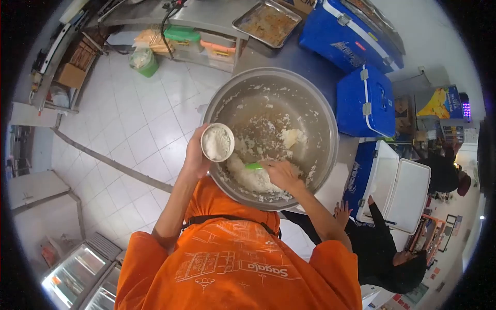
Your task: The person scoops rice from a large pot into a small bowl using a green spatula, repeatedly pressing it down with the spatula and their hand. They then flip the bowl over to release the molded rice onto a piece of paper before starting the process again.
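Observation:
A large round metal pot [323, 111] stands in front of me, bits of white food stuck along its wall. White, grainy food like cooked rice [256, 180] is heaped on the side nearest me, with a smaller clump farther in. My left hand [195, 157] is closed around a small white cup [217, 143] at the pot's left rim, filled with the same white food. Inside the pot, my right hand [283, 174] grips a green-handled utensil [253, 166]; its working end is hidden in the heap.
A metal tray [267, 25] with food remnants sits beyond the pot. Blue coolers [364, 98] line the right side. A person in black [385, 248] reaches toward an open white-lined cooler [385, 181]. A green bin [144, 63] stands on the tiled floor.

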The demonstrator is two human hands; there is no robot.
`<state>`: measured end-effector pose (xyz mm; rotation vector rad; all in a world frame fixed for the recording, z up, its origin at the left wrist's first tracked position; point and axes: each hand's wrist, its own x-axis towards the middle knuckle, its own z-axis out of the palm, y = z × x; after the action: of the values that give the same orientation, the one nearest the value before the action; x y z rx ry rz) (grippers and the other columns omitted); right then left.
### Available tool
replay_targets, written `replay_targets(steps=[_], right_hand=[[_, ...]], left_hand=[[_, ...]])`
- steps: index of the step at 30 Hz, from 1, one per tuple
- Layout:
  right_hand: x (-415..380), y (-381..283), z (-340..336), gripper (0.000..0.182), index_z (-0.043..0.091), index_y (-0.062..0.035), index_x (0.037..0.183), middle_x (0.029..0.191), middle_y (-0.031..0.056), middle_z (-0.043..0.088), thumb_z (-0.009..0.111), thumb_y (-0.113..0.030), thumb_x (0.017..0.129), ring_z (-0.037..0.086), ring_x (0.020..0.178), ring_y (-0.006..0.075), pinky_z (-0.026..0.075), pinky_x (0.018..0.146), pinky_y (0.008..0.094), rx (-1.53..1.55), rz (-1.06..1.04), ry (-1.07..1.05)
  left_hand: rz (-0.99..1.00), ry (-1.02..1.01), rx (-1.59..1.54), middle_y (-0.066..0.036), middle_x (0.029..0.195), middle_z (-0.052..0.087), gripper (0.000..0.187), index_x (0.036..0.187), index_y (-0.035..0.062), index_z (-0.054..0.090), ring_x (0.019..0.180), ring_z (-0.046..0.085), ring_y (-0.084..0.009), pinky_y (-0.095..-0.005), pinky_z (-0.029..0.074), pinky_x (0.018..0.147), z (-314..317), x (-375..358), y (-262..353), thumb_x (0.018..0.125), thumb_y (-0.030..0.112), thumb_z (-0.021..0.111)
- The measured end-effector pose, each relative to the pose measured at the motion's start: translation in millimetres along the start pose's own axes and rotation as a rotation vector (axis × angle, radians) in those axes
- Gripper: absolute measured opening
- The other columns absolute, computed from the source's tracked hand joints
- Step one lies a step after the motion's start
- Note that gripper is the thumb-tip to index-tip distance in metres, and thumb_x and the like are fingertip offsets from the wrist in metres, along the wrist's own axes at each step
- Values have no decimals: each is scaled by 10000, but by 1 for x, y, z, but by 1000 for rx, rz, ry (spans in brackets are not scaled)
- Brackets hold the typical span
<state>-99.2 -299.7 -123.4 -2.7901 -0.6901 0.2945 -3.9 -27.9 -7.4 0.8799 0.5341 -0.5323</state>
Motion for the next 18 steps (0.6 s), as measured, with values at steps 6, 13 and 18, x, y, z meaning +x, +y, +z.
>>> replay_targets(steps=[6,13,18], right_hand=[[-34,-16,-29,454,654,-187,1197,780,149,667,539,-46,781,659,678,330,507,600,447,101,56,-273],[-45,3,-67,387,628,-149,1251,831,152,688,494,-107,891,647,647,299,521,661,407,451,190,-557],[-58,10,-82,376,597,-87,1277,992,173,690,533,-160,914,676,732,274,526,755,378,815,190,-223]], left_hand=[[21,-8,35,-53,1071,653,352,1115,70,600,1008,611,-177,-359,475,904,3,0,3,980,359,452],[-43,-5,98,-52,1081,650,370,1130,69,597,1021,604,-180,-354,458,927,22,-4,-1,980,377,456],[-74,-47,191,-51,1113,638,372,1163,92,584,1064,582,-184,-372,448,937,20,-7,-7,984,382,437]])
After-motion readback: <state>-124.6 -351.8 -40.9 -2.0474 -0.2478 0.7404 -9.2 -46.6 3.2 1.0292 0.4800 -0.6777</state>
